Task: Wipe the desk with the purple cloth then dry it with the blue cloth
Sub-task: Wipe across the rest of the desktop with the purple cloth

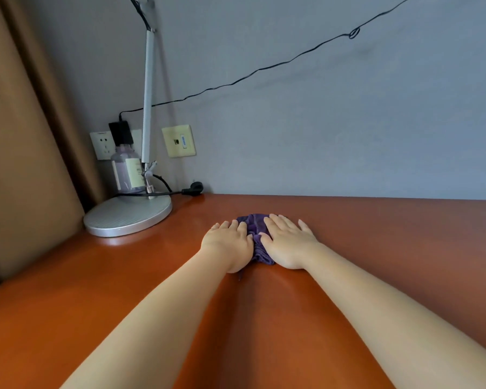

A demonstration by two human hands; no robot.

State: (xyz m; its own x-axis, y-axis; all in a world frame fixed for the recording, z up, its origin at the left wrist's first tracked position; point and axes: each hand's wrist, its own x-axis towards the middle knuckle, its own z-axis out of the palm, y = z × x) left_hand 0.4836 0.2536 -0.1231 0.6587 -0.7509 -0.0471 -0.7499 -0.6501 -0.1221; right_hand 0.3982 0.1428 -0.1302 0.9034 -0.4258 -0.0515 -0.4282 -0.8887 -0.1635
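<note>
1. The left hand (227,242) is laid flat, palm down, fingers straight, on the left part of the purple cloth (257,230).
2. The right hand (288,242) is likewise spread flat with straight fingers and pressed on the cloth's right part; nothing is gripped by either hand.
3. The bunched cloth is seen between and under both hands, on the orange-brown desk (376,226), near its far edge.
4. A lamp base (127,217) is set at the far left corner of the desk, with a bottle (125,171) behind it.
5. Wall sockets (178,140) and a black cable (264,67) are seen on the grey wall.
</note>
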